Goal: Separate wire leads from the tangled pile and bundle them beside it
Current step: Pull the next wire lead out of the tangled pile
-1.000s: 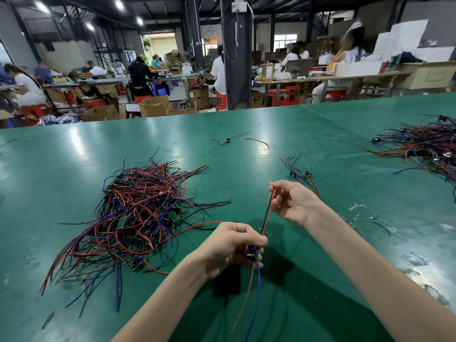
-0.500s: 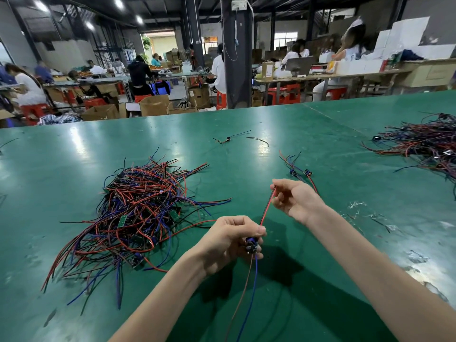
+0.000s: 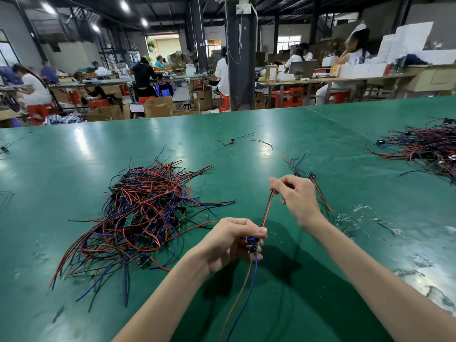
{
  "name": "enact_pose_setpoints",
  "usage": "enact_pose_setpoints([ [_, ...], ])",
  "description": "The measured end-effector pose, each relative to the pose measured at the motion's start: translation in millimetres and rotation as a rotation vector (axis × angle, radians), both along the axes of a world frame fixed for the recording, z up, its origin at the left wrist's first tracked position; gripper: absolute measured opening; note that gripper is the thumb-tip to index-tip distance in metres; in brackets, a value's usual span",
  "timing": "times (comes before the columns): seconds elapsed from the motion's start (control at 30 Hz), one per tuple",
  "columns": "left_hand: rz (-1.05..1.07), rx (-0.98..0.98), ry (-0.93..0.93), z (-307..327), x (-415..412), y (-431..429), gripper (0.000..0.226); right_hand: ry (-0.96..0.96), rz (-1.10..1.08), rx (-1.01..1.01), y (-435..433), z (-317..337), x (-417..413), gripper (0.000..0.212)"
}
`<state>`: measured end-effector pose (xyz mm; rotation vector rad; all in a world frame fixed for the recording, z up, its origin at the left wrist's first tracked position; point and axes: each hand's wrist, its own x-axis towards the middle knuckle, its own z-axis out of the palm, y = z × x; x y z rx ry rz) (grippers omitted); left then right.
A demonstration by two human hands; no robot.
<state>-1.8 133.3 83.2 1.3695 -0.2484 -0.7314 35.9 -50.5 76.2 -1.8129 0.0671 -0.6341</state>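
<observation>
- Change: over the last second my left grip (image 3: 229,239) has risen slightly toward my right grip (image 3: 294,196). The span of red lead (image 3: 267,208) stretched between them is now a little shorter. Over the last half second neither grip has shifted noticeably.
- Left grip: the fingers are curled round the small board (image 3: 252,245) at the lead's near end, with the thumb pressed on top. A blue wire (image 3: 249,292) and a brownish wire trail from the board toward me.
- Right grip: thumb and forefinger pinch the far end of the red lead. The other fingers are loosely curled.
- Location: the lead is held above the surface (image 3: 74,156), to the right of the tangled pile (image 3: 145,208). I see no strand tying it to the pile.
- The pile lies as it did a second ago.
- Assessment: I judge this lead fully separated and now being drawn straight.
- Next requirement: lay it with the few loose leads (image 3: 296,166) just beyond my right grip. These appear to be the start of the bundle.
- Progress: most of the pile remains, so the task is at an early stage.
</observation>
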Motion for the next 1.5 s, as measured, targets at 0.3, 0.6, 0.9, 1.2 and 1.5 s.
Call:
enact_pose_setpoints([
  [0.3, 0.127, -0.079, -0.052, -4.3, 2.0, -3.5, 0.026, 0.380, 0.293, 0.490, 5.7, 12.5, -8.3, 0.048],
  [0.6, 0.259, -0.140, -0.043, -3.8, 9.6, 3.4, 0.010, 0.496, 0.660, 0.343, 23.7, 11.4, -29.6, 0.027],
  [0.9, 0.158, -0.027, -0.013, -4.0, 5.3, 4.0, 0.019, 0.549, 0.613, 0.330, 22.4, 7.5, -28.1, 0.010],
  [1.2, 0.079, 0.033, 0.008, -7.2, 1.7, -2.6, 0.020, 0.265, 0.274, 0.183, 13.4, -1.8, -8.5, 0.022],
  [1.5, 0.064, -0.006, 0.013, -5.5, 0.2, -3.5, 0.030, 0.084, 0.069, -0.063, 5.7, -5.6, 0.6, 0.014],
])
